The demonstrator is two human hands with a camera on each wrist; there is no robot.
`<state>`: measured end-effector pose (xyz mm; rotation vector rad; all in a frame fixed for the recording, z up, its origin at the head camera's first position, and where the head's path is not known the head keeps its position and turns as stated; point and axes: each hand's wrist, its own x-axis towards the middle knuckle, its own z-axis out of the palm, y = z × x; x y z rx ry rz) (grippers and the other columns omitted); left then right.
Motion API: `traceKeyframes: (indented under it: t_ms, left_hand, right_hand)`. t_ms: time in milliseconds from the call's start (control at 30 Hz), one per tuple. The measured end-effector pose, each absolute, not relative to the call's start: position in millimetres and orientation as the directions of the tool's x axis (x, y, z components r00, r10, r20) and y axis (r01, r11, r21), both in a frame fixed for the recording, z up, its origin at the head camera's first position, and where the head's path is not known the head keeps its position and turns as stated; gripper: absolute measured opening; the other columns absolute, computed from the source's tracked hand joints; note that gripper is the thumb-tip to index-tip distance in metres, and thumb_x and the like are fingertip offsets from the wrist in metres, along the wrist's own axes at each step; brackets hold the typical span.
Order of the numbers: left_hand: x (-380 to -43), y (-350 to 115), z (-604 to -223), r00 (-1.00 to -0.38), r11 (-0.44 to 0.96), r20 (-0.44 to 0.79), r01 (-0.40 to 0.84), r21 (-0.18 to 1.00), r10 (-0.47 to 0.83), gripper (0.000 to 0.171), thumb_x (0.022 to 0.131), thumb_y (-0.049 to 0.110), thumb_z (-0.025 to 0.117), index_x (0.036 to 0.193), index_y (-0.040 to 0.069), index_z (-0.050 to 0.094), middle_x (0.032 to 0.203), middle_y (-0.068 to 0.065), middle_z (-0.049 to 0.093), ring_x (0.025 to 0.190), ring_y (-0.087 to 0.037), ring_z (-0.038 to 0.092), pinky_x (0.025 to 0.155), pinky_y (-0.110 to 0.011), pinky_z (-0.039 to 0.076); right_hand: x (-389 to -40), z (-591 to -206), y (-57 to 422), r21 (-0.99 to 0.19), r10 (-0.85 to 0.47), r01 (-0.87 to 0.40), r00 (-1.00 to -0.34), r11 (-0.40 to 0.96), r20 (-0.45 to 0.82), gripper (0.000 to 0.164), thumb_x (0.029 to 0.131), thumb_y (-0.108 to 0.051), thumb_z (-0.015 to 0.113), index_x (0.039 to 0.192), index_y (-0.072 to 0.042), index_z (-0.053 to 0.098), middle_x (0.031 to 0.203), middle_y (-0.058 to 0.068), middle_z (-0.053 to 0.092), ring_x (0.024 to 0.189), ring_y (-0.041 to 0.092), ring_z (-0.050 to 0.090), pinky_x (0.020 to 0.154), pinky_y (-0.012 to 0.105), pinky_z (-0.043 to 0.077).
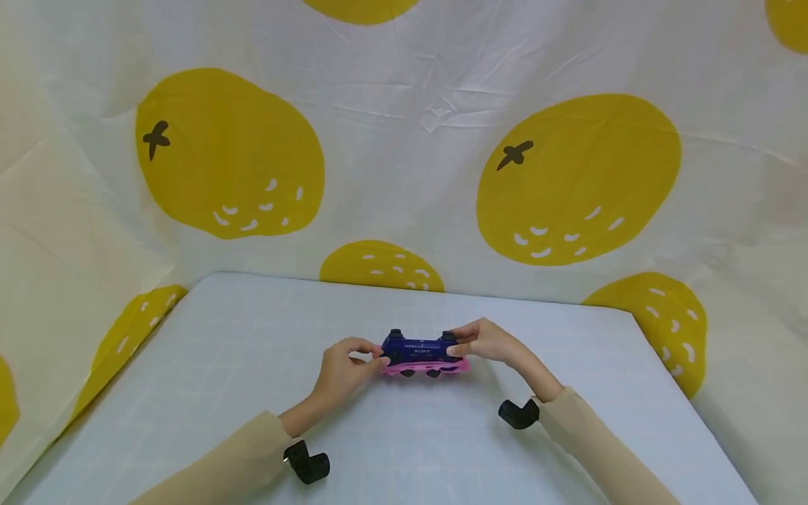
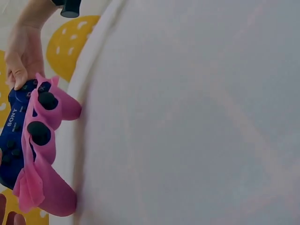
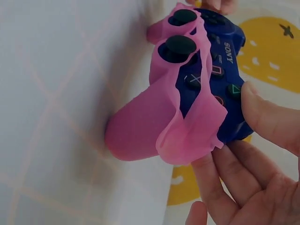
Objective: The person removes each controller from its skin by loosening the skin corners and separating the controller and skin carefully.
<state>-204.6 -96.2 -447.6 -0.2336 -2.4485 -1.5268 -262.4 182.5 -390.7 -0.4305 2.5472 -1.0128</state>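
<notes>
A dark blue Sony game controller (image 1: 421,348) stands on its handles on the table, its button face toward me. A pink silicone cover (image 3: 140,122) wraps the handles and goes around the black thumbsticks (image 3: 181,45). Its upper edge hangs loose and folded over part of the buttons, leaving the top half bare. My left hand (image 1: 344,368) pinches the controller's left end between thumb and fingers. The right end is held by my right hand (image 1: 492,341), thumb (image 3: 269,115) on the front near the triangle button and fingers behind. In the left wrist view only left fingertips (image 2: 14,219) show.
The white table (image 1: 208,393) has a faint grid pattern. Behind it hangs a pale cloth (image 1: 404,161) printed with large yellow fruits. Black wrist cameras (image 1: 307,463) sit on both beige sleeves (image 1: 593,435).
</notes>
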Motion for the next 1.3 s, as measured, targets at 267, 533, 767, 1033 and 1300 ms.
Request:
traceKeyframes:
  t_ms: [267,533,767,1033,1300]
  left_hand:
    - [-225,-88,-438,-0.975,0.360,0.137,0.193,0.913,0.175,0.051,0.080,0.029,0.079,0.124,0.009,0.063,0.122,-0.008,0.066,0.114,-0.025,0.059,0.102,-0.046,0.045]
    - [-233,-84,-439,-0.985,0.380,0.033,0.095,0.920,0.166,0.056,0.079,0.034,0.078,0.124,0.004,0.063,0.119,-0.012,0.067,0.101,-0.020,0.063,0.092,-0.038,0.053]
    - [-232,-86,-440,-0.979,0.414,0.008,0.093,0.906,0.203,0.060,0.082,0.033,0.076,0.129,0.002,0.059,0.122,-0.013,0.065,0.102,-0.020,0.061,0.094,-0.039,0.052]
    - [-236,-81,-441,-0.987,0.418,0.026,0.090,0.904,0.157,0.056,0.085,0.037,0.072,0.128,0.003,0.060,0.120,-0.012,0.067,0.107,-0.022,0.061,0.093,-0.038,0.052]
    - [-244,-79,-438,-0.994,0.392,0.005,0.049,0.919,0.112,0.055,0.084,0.036,0.073,0.125,0.001,0.062,0.117,-0.014,0.068,0.103,-0.022,0.064,0.095,-0.039,0.052]
  right_hand:
    - [-256,-391,183,-0.738,-0.382,-0.088,-0.893,0.669,-0.239,0.056,0.082,-0.026,0.075,0.128,0.002,0.059,0.119,0.016,0.067,0.120,0.034,0.057,0.101,0.058,0.042]
    - [-260,-392,185,-0.738,-0.359,-0.052,-0.895,0.673,-0.264,0.056,0.084,-0.029,0.073,0.130,0.000,0.058,0.128,0.018,0.062,0.121,0.035,0.056,0.100,0.053,0.044]
    - [-257,-394,186,-0.803,-0.332,0.015,-0.906,0.595,-0.263,0.055,0.085,-0.028,0.072,0.130,0.000,0.058,0.124,0.019,0.064,0.113,0.029,0.061,0.093,0.042,0.051]
    - [-265,-408,200,-0.854,-0.444,-0.105,-0.882,0.509,-0.157,0.054,0.090,-0.025,0.068,0.134,0.002,0.052,0.130,0.023,0.059,0.117,0.031,0.060,0.098,0.043,0.049]
    - [-270,-411,199,-0.847,-0.424,-0.138,-0.899,0.514,-0.111,0.053,0.087,-0.027,0.071,0.129,0.003,0.057,0.121,0.020,0.065,0.109,0.028,0.065,0.097,0.045,0.049]
